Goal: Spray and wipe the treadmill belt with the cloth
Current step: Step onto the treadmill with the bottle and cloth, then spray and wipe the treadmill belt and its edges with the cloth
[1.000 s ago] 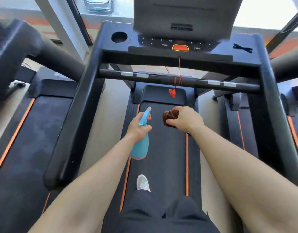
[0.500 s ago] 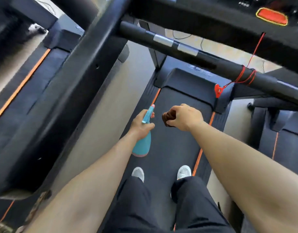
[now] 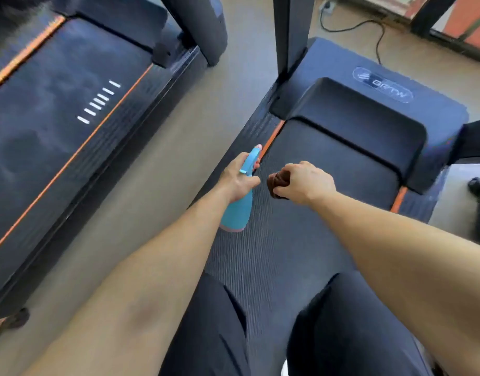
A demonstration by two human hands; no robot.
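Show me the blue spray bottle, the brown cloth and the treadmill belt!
spray bottle (image 3: 237, 213): head view, on its blue lower body.
cloth (image 3: 274, 183): head view, on its brown bunched end.
treadmill belt (image 3: 287, 253): head view, on a bare dark stretch.

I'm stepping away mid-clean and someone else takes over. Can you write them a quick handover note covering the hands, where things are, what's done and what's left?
Left hand: grips the blue spray bottle, nozzle pointing forward near the belt's left edge.
Right hand: holds the bunched brown cloth above the belt, apparently not touching it.
Treadmill belt: the person stands on it, and it shows no wet patches.
Done: both tools picked up.
Left: spray the belt, then wipe it with the cloth.
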